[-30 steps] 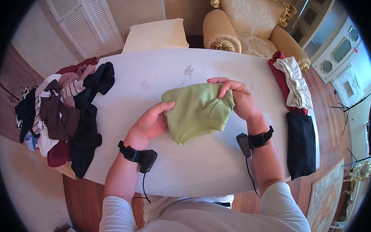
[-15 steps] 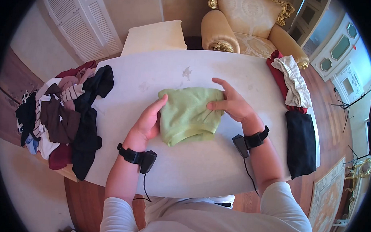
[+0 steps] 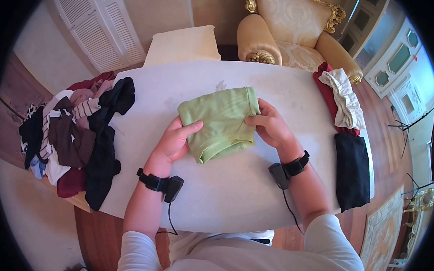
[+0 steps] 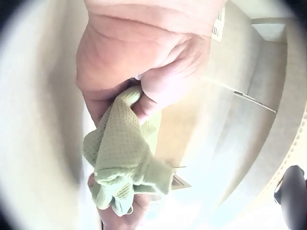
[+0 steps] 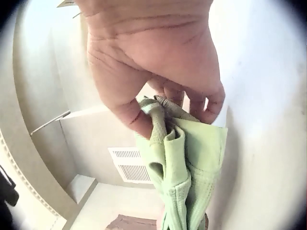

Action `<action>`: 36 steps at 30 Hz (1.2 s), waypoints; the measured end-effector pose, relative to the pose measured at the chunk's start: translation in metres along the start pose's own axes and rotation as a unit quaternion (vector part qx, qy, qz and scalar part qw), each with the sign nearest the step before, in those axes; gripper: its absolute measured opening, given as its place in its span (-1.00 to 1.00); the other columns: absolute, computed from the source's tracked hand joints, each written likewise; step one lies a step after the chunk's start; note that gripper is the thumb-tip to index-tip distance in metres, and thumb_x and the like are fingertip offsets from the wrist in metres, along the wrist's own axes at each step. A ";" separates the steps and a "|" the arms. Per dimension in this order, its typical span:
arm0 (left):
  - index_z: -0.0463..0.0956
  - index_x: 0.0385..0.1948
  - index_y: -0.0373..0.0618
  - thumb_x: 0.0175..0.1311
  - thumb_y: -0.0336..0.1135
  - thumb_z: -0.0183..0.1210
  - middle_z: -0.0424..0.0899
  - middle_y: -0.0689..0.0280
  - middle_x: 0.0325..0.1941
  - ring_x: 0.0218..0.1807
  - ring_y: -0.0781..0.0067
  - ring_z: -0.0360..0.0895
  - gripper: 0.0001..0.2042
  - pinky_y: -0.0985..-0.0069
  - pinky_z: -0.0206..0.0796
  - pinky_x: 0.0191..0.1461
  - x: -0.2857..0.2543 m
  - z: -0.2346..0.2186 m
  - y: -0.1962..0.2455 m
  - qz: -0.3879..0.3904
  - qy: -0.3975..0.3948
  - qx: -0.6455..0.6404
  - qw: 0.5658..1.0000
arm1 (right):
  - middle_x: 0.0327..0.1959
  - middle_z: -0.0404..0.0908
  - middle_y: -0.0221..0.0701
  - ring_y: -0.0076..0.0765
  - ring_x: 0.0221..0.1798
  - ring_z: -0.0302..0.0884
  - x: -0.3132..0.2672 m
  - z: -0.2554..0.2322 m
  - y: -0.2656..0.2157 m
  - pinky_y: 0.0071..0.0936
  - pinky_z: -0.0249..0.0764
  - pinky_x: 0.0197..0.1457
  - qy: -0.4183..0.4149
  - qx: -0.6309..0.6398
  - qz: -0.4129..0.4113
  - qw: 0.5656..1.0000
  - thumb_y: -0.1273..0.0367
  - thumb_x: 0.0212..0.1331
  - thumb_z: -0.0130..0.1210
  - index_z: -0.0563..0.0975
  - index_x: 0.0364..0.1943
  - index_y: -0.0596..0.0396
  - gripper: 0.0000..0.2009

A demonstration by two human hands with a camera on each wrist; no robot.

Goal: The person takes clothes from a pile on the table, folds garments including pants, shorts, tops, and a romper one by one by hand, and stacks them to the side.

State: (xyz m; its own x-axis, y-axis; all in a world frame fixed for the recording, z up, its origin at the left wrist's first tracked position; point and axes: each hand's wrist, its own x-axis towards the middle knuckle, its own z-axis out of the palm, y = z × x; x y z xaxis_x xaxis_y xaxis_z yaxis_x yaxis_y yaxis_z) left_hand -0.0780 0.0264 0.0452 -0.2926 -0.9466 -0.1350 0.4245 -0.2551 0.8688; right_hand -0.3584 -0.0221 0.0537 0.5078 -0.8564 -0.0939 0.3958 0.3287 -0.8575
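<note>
A light green textured garment (image 3: 222, 116), folded into a compact bundle with ribbed edges, is held up between both hands over the middle of the table. My left hand (image 3: 175, 139) grips its left side, thumb on top and the other fingers hidden beneath. At the opposite side my right hand (image 3: 274, 124) pinches the garment, thumb over the near face and fingers behind. In the left wrist view the garment (image 4: 124, 148) hangs in gathered folds from the left hand (image 4: 139, 57). Layered ribbed edges of the garment (image 5: 177, 158) show under the right hand (image 5: 158, 62) in the right wrist view.
A heap of mixed clothes (image 3: 71, 130) covers the left end of the white table (image 3: 253, 194). Along the right edge lie a folded black garment (image 3: 353, 171), a white one (image 3: 343, 99) and a red one (image 3: 324, 77). A gold armchair (image 3: 297, 33) stands beyond the far edge.
The right hand loosened from the garment's upper right, fingers spread, then took hold again at its right side. The garment now sits tilted, its right end higher, with a straight ribbed edge showing there.
</note>
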 end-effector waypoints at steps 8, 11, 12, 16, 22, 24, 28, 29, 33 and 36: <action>0.26 0.43 -0.18 0.47 -0.36 0.18 0.47 0.22 0.40 0.39 0.29 0.46 -0.47 0.28 0.32 0.45 0.000 0.004 0.002 -0.006 -0.011 -0.042 0.999 | 0.23 0.56 -0.32 -0.33 0.24 0.58 -0.001 0.006 0.014 -0.34 0.53 0.29 -0.005 -0.056 -0.025 0.998 0.73 0.10 0.14 0.28 0.43 0.12 -0.28; 0.19 0.48 -0.13 0.39 -0.39 0.27 0.42 0.23 0.45 0.41 0.31 0.44 -0.36 0.28 0.31 0.45 -0.007 0.011 0.003 -0.077 -0.026 -0.025 0.996 | 0.19 0.59 -0.28 -0.31 0.19 0.62 0.001 0.003 0.014 -0.35 0.57 0.24 0.025 -0.047 -0.035 0.998 0.72 0.13 0.11 0.27 0.42 0.13 -0.31; 0.16 0.50 -0.11 0.32 -0.45 0.29 0.44 0.24 0.43 0.41 0.31 0.43 -0.29 0.27 0.35 0.44 -0.007 0.010 0.001 -0.064 -0.062 0.043 0.995 | 0.15 0.61 -0.26 -0.31 0.16 0.63 0.001 0.003 0.013 -0.36 0.59 0.22 0.048 -0.036 -0.024 0.998 0.72 0.15 0.09 0.27 0.42 0.15 -0.33; 0.12 0.51 -0.08 0.15 -0.58 0.35 0.44 0.26 0.43 0.41 0.35 0.44 -0.16 0.28 0.38 0.42 -0.005 0.007 -0.002 -0.091 -0.075 0.128 0.985 | 0.10 0.63 -0.22 -0.29 0.13 0.65 0.003 0.001 0.009 -0.34 0.59 0.21 0.067 -0.006 -0.008 0.998 0.70 0.18 0.07 0.27 0.41 0.18 -0.36; 0.12 0.51 -0.10 0.18 -0.49 0.38 0.44 0.25 0.40 0.42 0.30 0.41 -0.17 0.28 0.37 0.43 -0.009 0.013 0.008 -0.127 -0.063 0.185 0.972 | 0.05 0.64 -0.26 -0.36 0.11 0.62 0.004 -0.012 0.017 -0.38 0.56 0.19 0.083 -0.190 -0.049 0.977 0.67 0.22 0.07 0.29 0.40 0.19 -0.39; 0.13 0.50 -0.12 0.20 -0.43 0.39 0.44 0.24 0.39 0.43 0.29 0.40 -0.19 0.28 0.34 0.44 -0.006 0.007 0.010 -0.093 -0.045 0.162 0.981 | 0.04 0.64 -0.30 -0.40 0.10 0.61 0.001 -0.011 0.011 -0.41 0.53 0.21 0.054 -0.189 -0.075 0.978 0.66 0.24 0.05 0.31 0.40 0.15 -0.41; 0.17 0.47 -0.18 0.23 -0.29 0.44 0.43 0.21 0.42 0.43 0.27 0.38 -0.20 0.27 0.22 0.50 0.005 -0.019 0.004 0.024 0.129 0.235 0.963 | 0.04 0.64 -0.34 -0.43 0.10 0.60 -0.008 0.001 -0.011 -0.42 0.51 0.22 0.030 -0.210 -0.075 0.974 0.66 0.25 0.03 0.31 0.41 0.11 -0.41; 0.17 0.47 -0.18 0.23 -0.29 0.44 0.43 0.21 0.42 0.43 0.27 0.38 -0.20 0.27 0.22 0.50 0.006 -0.021 0.001 0.024 0.129 0.235 0.963 | 0.04 0.64 -0.36 -0.46 0.10 0.59 -0.012 0.006 -0.015 -0.44 0.50 0.22 0.007 -0.240 -0.077 0.968 0.67 0.24 0.01 0.32 0.41 0.12 -0.41; 0.31 0.40 -0.19 0.19 -0.25 0.47 0.51 0.26 0.35 0.43 0.37 0.36 -0.26 0.33 0.15 0.52 0.000 -0.013 0.000 0.076 -0.043 0.218 0.972 | 0.03 0.63 -0.40 -0.56 0.08 0.55 -0.025 0.029 -0.025 -0.49 0.47 0.20 -0.093 -0.301 -0.068 0.947 0.69 0.22 -0.03 0.34 0.39 0.12 -0.41; 0.39 0.35 -0.20 0.18 -0.28 0.46 0.58 0.30 0.28 0.38 0.42 0.41 -0.32 0.37 0.20 0.48 -0.014 0.008 0.010 -0.015 -0.169 0.211 0.963 | 0.09 0.63 -0.40 -0.55 0.12 0.56 -0.033 0.046 -0.030 -0.50 0.48 0.24 -0.187 -0.302 -0.049 0.934 0.67 0.27 0.00 0.35 0.39 0.15 -0.44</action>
State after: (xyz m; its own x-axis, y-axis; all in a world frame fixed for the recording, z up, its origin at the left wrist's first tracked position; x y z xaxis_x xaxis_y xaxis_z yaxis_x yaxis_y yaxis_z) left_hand -0.0761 0.0391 0.0593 -0.5912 -0.8042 -0.0614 0.0476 -0.1108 0.9927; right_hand -0.3514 0.0145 0.1063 0.7677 -0.6351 0.0853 0.0074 -0.1243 -0.9922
